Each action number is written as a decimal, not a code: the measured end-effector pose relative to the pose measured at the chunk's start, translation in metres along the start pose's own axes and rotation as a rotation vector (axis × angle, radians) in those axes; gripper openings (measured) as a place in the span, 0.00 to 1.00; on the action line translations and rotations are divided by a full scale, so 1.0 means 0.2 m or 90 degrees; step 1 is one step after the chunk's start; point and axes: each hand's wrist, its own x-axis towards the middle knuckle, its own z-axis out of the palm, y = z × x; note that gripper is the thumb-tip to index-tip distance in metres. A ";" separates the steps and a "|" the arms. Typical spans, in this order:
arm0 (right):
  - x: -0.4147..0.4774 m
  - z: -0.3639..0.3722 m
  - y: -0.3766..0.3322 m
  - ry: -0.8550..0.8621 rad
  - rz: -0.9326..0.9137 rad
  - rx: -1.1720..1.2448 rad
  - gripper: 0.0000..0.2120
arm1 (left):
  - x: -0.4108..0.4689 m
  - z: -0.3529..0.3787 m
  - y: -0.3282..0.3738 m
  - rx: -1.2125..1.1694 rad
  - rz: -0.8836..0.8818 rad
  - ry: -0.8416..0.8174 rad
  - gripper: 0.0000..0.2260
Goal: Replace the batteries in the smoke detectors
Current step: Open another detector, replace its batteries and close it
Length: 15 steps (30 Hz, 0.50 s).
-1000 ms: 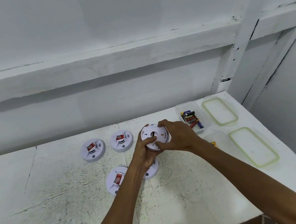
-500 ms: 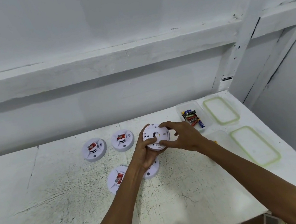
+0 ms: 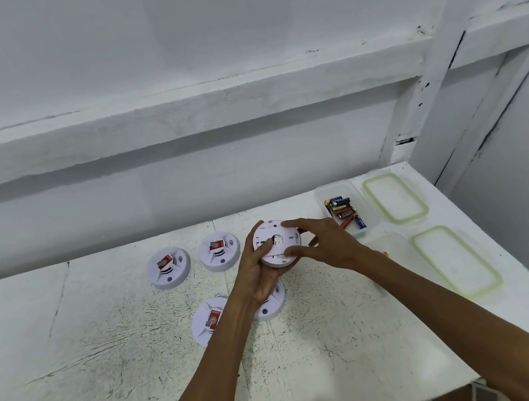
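My left hand (image 3: pixel 256 271) grips a round white smoke detector (image 3: pixel 276 242) from below and the left, with its back side facing me. My right hand (image 3: pixel 327 242) pinches the rim of the same detector from the right, forefinger on top and thumb below. Three more detectors lie face up on the white table (image 3: pixel 111 380), each with a red battery on it: one at the far left (image 3: pixel 169 268), one beside it (image 3: pixel 219 251), one nearer me (image 3: pixel 210 320). Another detector (image 3: pixel 271 305) lies partly hidden under my left wrist.
A clear tub (image 3: pixel 343 214) holding several batteries stands at the back right. Two green-rimmed lids lie right of it, one far (image 3: pixel 394 197), one near (image 3: pixel 456 260). A second clear tub (image 3: pixel 392 249) sits behind my right forearm. The table's right edge and a white wall are close.
My right hand has loosened from cupping the detector's rim to a finger-and-thumb pinch, fingers spread wider. The detector's back has turned more towards me.
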 end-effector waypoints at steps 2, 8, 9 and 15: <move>0.00 -0.01 -0.02 0.013 -0.003 0.011 0.30 | 0.00 0.01 0.01 0.005 0.009 0.001 0.32; 0.00 -0.02 -0.04 0.042 0.016 0.093 0.27 | -0.01 0.02 0.01 -0.020 0.020 -0.023 0.43; 0.00 -0.02 -0.05 0.043 0.021 0.106 0.27 | -0.01 0.02 0.01 -0.030 0.018 -0.031 0.42; -0.02 -0.03 -0.06 0.025 0.062 0.166 0.26 | -0.01 0.04 0.01 -0.024 0.041 -0.058 0.33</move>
